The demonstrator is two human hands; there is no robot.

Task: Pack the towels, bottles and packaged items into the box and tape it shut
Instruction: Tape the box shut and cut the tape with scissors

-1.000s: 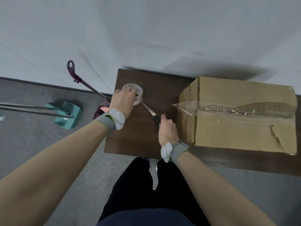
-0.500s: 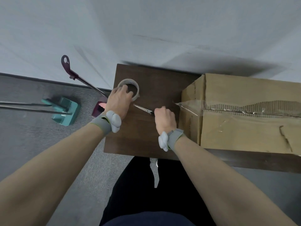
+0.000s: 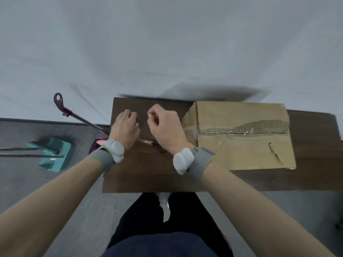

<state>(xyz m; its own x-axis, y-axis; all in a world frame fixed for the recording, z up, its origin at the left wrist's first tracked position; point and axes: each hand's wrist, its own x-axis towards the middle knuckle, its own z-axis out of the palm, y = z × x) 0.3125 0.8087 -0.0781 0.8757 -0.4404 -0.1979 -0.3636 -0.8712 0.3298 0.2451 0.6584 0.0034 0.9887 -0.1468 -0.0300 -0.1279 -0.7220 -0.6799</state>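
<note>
- My left hand lies knuckles-up near the table's far-left corner. Its fingers are curled down over the tape roll, and only a pale sliver of the roll shows at my fingertips.
- My right hand hovers just beside it, closed narrow, with the thumb tip against the forefinger. I see nothing between them, though clear tape would be hard to make out in this blur.
- The scissors lie flat on the table between my wrists. The blades point left, and the handles are partly under my right wrist.
- The box sits to the right of my right hand with its flaps closed. Clear tape runs along the seam and wraps over the near-left edge.
- Bare dark wood lies between my wrists and the table's near edge. Another strip shows to the right of the box.
- The left edge of the table drops to grey carpet. A purple-handled tool leans there, with a teal dustpan further left.
- The table's far edge meets a pale wall.
</note>
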